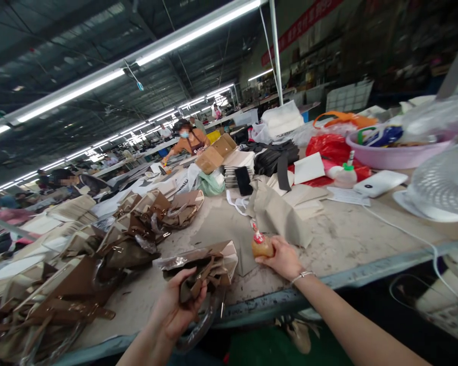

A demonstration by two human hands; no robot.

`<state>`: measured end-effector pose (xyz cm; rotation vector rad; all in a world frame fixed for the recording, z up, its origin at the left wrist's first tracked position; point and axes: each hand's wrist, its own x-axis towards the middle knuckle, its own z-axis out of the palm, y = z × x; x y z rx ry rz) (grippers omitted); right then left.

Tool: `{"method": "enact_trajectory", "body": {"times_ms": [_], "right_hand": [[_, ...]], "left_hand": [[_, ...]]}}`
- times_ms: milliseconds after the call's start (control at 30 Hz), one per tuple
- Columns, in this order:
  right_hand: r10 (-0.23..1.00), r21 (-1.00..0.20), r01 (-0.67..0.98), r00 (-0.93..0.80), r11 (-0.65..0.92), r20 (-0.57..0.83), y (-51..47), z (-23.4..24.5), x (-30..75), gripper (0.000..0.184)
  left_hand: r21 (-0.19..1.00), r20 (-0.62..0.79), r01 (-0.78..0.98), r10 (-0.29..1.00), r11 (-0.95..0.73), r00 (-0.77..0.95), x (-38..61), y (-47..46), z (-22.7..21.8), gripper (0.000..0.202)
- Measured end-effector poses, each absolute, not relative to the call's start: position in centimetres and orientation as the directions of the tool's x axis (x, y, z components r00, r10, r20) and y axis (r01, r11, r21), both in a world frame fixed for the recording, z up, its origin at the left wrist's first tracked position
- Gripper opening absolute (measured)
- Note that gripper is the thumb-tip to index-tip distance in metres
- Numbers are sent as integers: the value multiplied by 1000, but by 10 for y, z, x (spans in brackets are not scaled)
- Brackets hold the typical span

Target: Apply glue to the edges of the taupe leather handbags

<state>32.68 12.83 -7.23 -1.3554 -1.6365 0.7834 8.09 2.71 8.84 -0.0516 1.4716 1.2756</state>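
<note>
My left hand is wrapped round part of a brown handbag, which is held near the table's front edge. A plastic-covered handle hangs from this bag below my wrist. On the right, the fingers of my right hand close round a small squeeze bottle of amber colour with a red-and-white nozzle, upright just above or on the tabletop; I cannot tell which. A flat grey-brown sheet lies behind both hands.
Several brown handbags are piled on the left of the table. Behind stand a cardboard box and dark stacked pieces. At right are a pink basin, a white power bank, a cable and a fan. Co-workers sit farther back.
</note>
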Motion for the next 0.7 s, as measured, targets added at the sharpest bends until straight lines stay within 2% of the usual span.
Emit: {"method": "enact_trajectory", "body": {"times_ms": [200,367,433,500,567,633,667,700], "right_hand": [[960,-779,564,-118,274,252,117,-65,329,55],[969,-706,666,-124,241,214,114,-50,340,72],[969,-646,725,-129,237,210,109,-31,351,67],[958,-584,763,-171,277,231,98,-4,360,48],[918,-576,715,-283,395,278,82,25,358,31],[780,-604,500,-464,621,419,63,47,341,25],[688,-565,403,-513,721,513,54,53,328,33],[613,-511,346,-544,786,574,47,55,314,50]], "left_hand": [[637,-744,-630,567,444,-352,86,31,83,13],[614,-762,-641,556,460,-332,90,32,87,12],[614,-760,-642,565,459,-322,89,32,86,10],[615,-756,-642,575,458,-314,89,32,84,11],[613,-753,-643,585,459,-300,89,32,82,12],[606,-753,-643,598,469,-273,93,31,81,15],[602,-752,-642,606,474,-259,95,30,81,16],[600,-750,-642,616,477,-243,98,29,81,17]]}}
